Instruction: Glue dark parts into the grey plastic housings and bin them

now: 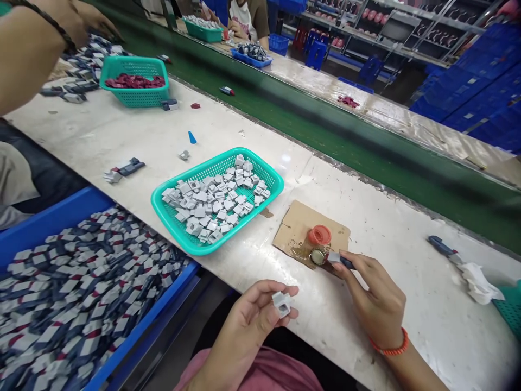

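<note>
My left hand [248,320] pinches a small grey plastic cap [281,303] near the table's front edge. My right hand [374,298] holds a dark blue and grey part [337,259] with its tip against a small round tin [317,256] on a cardboard scrap [293,225]. A red lid [319,235] lies beside the tin. A teal basket [268,176] with several grey caps sits left of the cardboard.
A blue bin [49,220] full of blue-grey parts stands at my lower left. A co-worker's arm [28,49] reaches over parts near a second teal basket [134,100] holding red pieces. A green conveyor [325,130] runs behind the table. A loose part [443,248] and white tissue [478,282] lie to the right.
</note>
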The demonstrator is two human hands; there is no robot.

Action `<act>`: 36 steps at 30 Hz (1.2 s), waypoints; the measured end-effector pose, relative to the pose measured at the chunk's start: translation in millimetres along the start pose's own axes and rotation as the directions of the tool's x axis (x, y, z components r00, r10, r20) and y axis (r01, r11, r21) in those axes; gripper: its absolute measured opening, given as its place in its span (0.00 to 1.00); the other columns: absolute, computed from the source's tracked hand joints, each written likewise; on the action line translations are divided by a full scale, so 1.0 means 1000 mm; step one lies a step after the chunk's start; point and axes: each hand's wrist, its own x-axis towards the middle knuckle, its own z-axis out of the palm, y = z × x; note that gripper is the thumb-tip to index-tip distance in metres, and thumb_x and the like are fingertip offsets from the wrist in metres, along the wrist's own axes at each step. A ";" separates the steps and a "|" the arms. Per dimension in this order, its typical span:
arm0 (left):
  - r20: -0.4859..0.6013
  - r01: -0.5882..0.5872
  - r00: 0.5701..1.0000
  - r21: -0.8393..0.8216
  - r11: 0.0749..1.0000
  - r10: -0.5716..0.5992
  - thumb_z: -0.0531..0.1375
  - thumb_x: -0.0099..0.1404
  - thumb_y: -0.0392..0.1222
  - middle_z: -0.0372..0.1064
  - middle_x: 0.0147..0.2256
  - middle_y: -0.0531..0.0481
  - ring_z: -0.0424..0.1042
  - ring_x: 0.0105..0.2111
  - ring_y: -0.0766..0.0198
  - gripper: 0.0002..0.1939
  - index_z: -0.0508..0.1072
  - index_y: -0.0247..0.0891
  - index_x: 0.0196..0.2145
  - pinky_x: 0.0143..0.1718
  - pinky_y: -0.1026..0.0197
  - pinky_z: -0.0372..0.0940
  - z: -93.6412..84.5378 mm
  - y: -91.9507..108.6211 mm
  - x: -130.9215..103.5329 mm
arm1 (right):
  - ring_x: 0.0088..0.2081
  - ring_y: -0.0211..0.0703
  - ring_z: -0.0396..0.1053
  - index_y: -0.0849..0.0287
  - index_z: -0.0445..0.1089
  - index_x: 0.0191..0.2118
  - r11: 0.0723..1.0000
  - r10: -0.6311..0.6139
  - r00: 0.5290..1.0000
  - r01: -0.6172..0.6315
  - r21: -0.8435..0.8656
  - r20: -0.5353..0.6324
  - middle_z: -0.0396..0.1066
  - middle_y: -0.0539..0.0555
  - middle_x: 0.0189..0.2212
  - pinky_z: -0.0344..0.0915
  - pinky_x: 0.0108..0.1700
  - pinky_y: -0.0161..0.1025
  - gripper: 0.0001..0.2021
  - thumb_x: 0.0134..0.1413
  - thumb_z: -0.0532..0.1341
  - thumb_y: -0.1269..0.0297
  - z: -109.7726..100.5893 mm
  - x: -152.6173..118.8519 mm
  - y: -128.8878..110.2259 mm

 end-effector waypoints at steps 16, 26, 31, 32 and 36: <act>0.069 0.053 0.997 -0.150 0.987 -0.043 0.67 0.54 0.42 0.78 0.36 0.52 0.77 0.34 0.66 0.08 0.71 0.38 0.25 0.36 0.69 0.69 0.007 0.000 0.004 | 0.35 0.42 0.68 0.51 0.72 0.43 0.854 0.467 0.859 -0.375 0.361 -0.210 0.70 0.51 0.35 0.67 0.32 0.37 0.12 0.52 0.64 0.70 -0.014 -0.014 -0.056; 0.035 0.030 0.999 -0.243 0.970 -0.022 0.73 0.42 0.34 0.74 0.33 0.59 0.74 0.40 0.69 0.23 0.74 0.45 0.36 0.44 0.67 0.65 0.019 -0.013 0.004 | 0.32 0.46 0.69 0.56 0.72 0.39 0.767 0.540 0.808 -0.357 0.533 -0.235 0.70 0.55 0.31 0.68 0.29 0.39 0.07 0.52 0.64 0.69 0.000 -0.023 -0.090; 0.029 0.036 0.999 -0.236 0.971 -0.029 0.74 0.40 0.35 0.73 0.33 0.58 0.74 0.41 0.65 0.22 0.74 0.44 0.34 0.42 0.67 0.65 0.021 -0.017 0.004 | 0.32 0.46 0.69 0.57 0.72 0.39 0.763 0.556 0.802 -0.390 0.516 -0.217 0.70 0.56 0.31 0.68 0.28 0.40 0.07 0.52 0.64 0.68 0.001 -0.028 -0.091; 0.028 0.030 0.999 -0.237 0.971 -0.024 0.74 0.40 0.36 0.73 0.33 0.57 0.74 0.41 0.65 0.22 0.74 0.44 0.34 0.41 0.67 0.65 0.021 -0.018 0.004 | 0.32 0.45 0.69 0.56 0.72 0.39 0.756 0.561 0.802 -0.396 0.521 -0.204 0.70 0.56 0.31 0.68 0.29 0.39 0.07 0.52 0.64 0.69 0.001 -0.028 -0.092; 0.037 0.023 0.999 -0.256 0.966 -0.014 0.75 0.38 0.35 0.74 0.32 0.57 0.75 0.38 0.65 0.22 0.74 0.42 0.32 0.38 0.66 0.67 0.023 -0.018 0.004 | 0.33 0.41 0.67 0.55 0.73 0.39 0.730 0.574 0.801 -0.408 0.548 -0.168 0.70 0.52 0.32 0.66 0.31 0.34 0.09 0.50 0.65 0.71 -0.001 -0.028 -0.096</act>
